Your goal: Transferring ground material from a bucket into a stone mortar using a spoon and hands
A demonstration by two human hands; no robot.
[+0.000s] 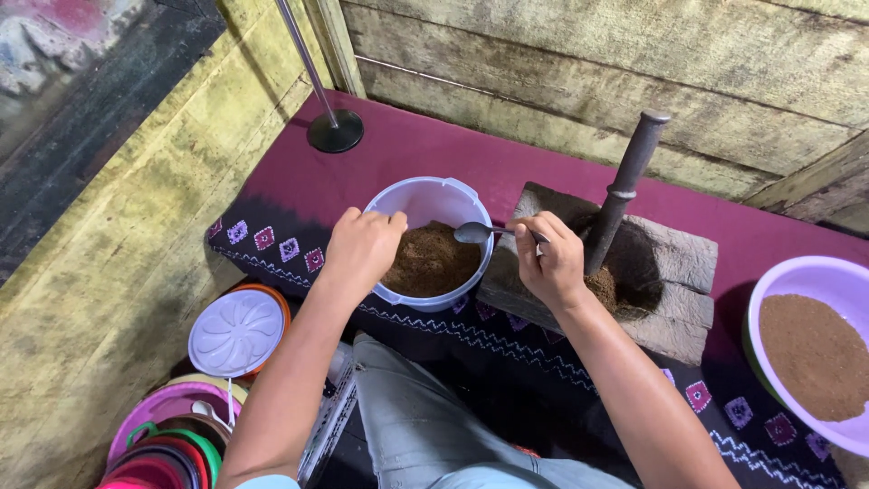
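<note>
My left hand (362, 249) grips the near left rim of a pale lilac plastic tub (434, 201) that holds brown ground powder (431, 261). My right hand (549, 263) holds a metal spoon (477, 233) by its handle, the bowl of the spoon hovering over the tub's right side. Just right of that hand stands a grey stone mortar (674, 258) with brown powder in its hollow and a dark pestle (625, 186) leaning upright in it.
A lilac bowl (837, 281) of brown powder sits at the right edge of the maroon patterned cloth (434, 149). A white lid (237, 332) rests on stacked coloured containers at lower left. A metal pole with a round black base (335, 131) stands by the wooden wall.
</note>
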